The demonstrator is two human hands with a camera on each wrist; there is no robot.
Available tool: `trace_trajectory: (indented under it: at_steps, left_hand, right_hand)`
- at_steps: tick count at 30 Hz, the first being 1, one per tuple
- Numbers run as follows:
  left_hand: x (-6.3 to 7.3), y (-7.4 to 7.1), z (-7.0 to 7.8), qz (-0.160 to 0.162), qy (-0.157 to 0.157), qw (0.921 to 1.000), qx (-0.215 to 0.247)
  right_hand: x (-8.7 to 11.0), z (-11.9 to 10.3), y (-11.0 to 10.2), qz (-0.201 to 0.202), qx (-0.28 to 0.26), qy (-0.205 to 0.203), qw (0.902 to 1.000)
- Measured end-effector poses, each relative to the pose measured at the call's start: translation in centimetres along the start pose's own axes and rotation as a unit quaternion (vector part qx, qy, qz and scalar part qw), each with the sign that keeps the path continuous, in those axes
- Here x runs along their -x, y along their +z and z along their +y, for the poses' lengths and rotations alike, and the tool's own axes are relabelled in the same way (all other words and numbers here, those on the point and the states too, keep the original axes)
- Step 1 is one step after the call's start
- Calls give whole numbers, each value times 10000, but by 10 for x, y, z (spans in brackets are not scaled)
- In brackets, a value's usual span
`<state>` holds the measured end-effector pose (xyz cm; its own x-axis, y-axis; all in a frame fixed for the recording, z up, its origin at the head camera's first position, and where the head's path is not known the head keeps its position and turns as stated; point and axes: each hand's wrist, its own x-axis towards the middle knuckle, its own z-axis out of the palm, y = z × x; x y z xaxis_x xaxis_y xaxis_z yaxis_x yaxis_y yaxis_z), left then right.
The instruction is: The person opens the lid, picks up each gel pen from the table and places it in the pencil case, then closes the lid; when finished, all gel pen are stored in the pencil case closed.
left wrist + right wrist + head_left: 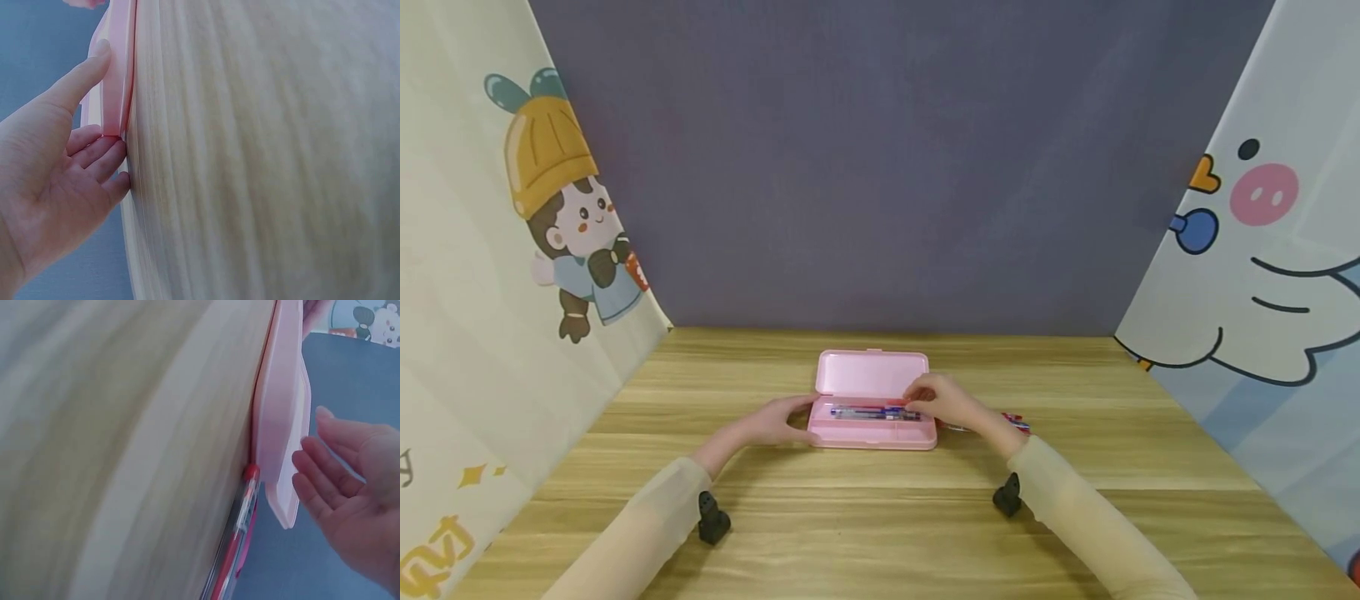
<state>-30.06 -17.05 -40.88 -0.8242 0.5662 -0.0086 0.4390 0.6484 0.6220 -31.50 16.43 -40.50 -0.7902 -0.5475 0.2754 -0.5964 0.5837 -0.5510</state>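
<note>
A pink pencil case (872,433) lies with its lid (872,372) raised on the wooden table. Several pens (868,412) with blue and dark parts lie in its rear compartment; a small red part shows beside the right fingertips. My left hand (772,422) holds the case's left end, thumb near the front corner; in the left wrist view, its fingers (106,153) curl against that end. Over the case's right end hovers my right hand (946,400). In the right wrist view, its fingers (319,472) are loosely bent, and no held thing shows.
More pens (1017,422) with red and blue parts lie on the table (880,517) right of the case, partly behind the right forearm. One red-capped pen (240,519) lies close to the case's right end. A dark panel (880,167) stands behind, with printed cartoon panels at both sides.
</note>
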Motion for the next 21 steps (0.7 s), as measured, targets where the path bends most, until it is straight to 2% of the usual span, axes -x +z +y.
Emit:
trace_trajectory:
  at_steps: [9, 15, 21]
  left_hand:
    - [-2, 1, -2, -9, 41, 10000, 16]
    - [-2, 1, -4, 4, 56, 10000, -11]
    - [-1, 1, -2, -10, 66, 10000, 54]
  right_hand:
    - [16, 1, -14, 130, -443, 138, 9988]
    - [26, 8, -25, 287, -438, 264, 9983]
    - [36, 16, -37, 492, -315, 174, 9981]
